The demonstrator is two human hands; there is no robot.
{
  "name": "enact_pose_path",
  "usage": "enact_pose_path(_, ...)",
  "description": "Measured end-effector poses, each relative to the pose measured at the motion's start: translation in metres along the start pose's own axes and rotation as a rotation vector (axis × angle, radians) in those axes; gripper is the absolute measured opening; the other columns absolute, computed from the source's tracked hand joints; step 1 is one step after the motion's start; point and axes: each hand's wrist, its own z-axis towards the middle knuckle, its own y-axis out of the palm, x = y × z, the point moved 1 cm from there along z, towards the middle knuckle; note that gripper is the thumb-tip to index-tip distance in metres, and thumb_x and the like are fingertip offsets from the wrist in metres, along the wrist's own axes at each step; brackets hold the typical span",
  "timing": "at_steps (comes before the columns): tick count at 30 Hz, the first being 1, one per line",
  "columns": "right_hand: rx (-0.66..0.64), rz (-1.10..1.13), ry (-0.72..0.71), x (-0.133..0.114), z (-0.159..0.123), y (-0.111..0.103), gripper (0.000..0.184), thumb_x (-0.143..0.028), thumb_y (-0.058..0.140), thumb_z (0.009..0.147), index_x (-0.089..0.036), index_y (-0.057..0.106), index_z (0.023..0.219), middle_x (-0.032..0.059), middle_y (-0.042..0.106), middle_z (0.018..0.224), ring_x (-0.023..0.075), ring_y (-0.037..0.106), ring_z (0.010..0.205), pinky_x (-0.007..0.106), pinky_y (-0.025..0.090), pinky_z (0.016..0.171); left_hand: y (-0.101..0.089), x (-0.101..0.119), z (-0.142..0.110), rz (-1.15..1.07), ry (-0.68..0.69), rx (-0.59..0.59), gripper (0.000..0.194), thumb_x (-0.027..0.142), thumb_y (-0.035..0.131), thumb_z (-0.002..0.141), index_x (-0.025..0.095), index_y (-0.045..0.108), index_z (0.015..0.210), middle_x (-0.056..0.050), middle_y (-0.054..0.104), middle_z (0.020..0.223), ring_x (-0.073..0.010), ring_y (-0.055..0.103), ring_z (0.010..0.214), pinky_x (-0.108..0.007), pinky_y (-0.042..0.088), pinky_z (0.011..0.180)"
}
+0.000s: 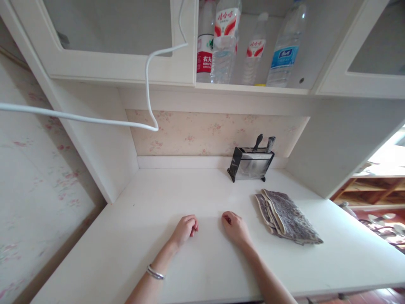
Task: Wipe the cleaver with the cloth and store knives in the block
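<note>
My left hand rests on the white counter, its fingers curled into a loose fist with nothing showing in it. A silver bracelet circles that wrist. Across a short gap lies my right hand, also closed in a fist on the counter, with no object visible in it. To the right of it is a folded grey-brown cloth with pale edges, apart from the hand. Behind the cloth, near the back wall, stands a black and silver knife block with two handles sticking out of its top.
Several plastic bottles stand on an open shelf above, between glass-fronted cabinet doors. A white cable hangs across the upper left. Side panels bound the counter. Wooden shelving shows beyond at right.
</note>
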Motion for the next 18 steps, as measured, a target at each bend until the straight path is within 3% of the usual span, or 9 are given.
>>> enact_pose_path(18,-0.002,0.020,-0.009,0.0034,0.0007,0.0028,0.020,-0.023,0.045,0.083,-0.022,0.066,0.084,0.0026,0.069,0.085,0.0166,0.061,0.075,0.024,0.039,0.068,-0.0011,0.0007,0.0000,-0.018,-0.014,0.022,0.012,0.022,0.040,0.064,0.018,0.047,0.055,0.002,0.053,0.055,-0.0092,0.041,0.044,-0.024,0.028,0.048)
